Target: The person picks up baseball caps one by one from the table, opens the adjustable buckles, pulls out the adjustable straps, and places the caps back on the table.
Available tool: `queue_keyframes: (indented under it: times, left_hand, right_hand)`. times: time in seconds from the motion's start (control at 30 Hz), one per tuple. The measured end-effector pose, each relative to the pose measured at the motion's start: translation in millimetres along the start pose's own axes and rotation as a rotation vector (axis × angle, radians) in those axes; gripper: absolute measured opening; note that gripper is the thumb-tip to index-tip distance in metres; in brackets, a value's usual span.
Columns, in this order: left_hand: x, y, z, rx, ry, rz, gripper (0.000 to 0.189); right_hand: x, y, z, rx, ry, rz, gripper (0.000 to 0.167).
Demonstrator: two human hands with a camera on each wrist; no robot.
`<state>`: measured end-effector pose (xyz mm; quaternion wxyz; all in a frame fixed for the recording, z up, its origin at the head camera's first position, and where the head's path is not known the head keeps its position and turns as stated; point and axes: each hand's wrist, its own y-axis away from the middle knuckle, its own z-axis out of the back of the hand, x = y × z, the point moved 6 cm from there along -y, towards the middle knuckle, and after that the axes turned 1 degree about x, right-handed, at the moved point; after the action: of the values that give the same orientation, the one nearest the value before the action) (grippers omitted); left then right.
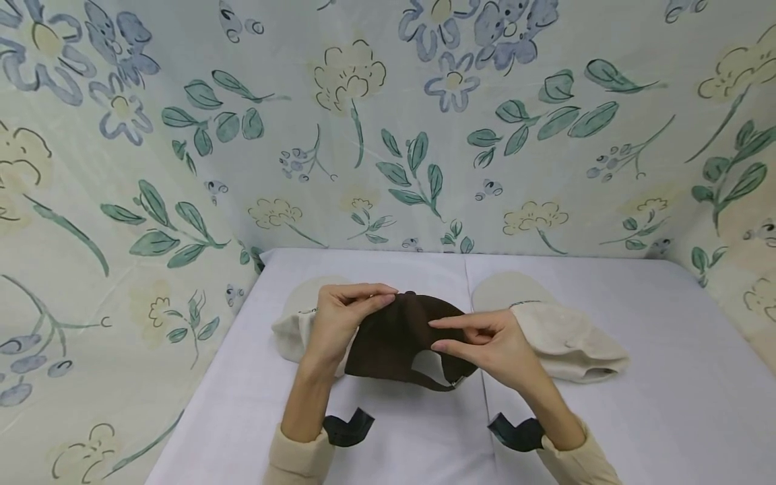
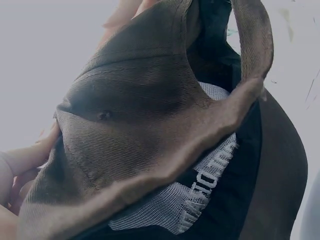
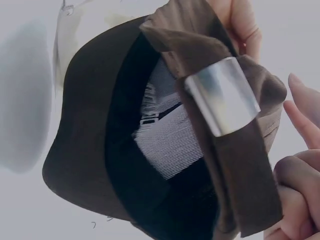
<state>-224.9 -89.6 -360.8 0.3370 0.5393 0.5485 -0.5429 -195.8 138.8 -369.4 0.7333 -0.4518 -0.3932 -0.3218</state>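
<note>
In the head view, from the left, one beige baseball cap (image 1: 293, 337) is lying on the white-covered worktop (image 1: 679, 377), partly hiding behind the left hand (image 1: 339, 316); that hand is pinching the crown of a dark brown baseball cap (image 1: 382, 343) near its top, fingers and thumb gripping the fabric; the brown cap is hanging above the middle of the worktop, its rear opening facing the wearer of the camera; the right hand (image 1: 494, 340) is reaching to the back of it, index finger and thumb standing straight and apart with nothing between them, though contact is impossible to tell; farther right, a second beige baseball cap (image 1: 570, 337) is lying on the worktop, its dark lettering (image 1: 526, 303) showing too small for reading.

The left wrist view is adding an eyelet (image 2: 104, 115) and white capital letters (image 2: 200, 195) along the mesh lining (image 2: 150, 215), the whole word not reading clearly; the right wrist view is revealing a shiny metal buckle (image 3: 222, 95) on the strap (image 3: 247, 175).
</note>
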Motion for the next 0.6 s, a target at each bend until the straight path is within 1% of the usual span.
queue_keyframes:
  times: [0.3, 0.4, 0.6]
  left_hand:
    - [1.1, -2.1, 9.0, -0.029, -0.027, -0.010, 0.018]
    - [0.3, -1.9, 9.4, -0.028, -0.025, -0.013, 0.019]
    - [-0.1, -1.4, 8.9, -0.021, -0.009, -0.003, 0.015]
  right_hand:
    - [-5.8, -1.7, -4.5, 0.025, 0.053, 0.061, 0.038]
    - [-7.2, -2.0, -5.5, 0.031, 0.064, 0.080, 0.036]
    - [-13.1, -4.1, -7.5, 0.024, 0.066, 0.096, 0.024]
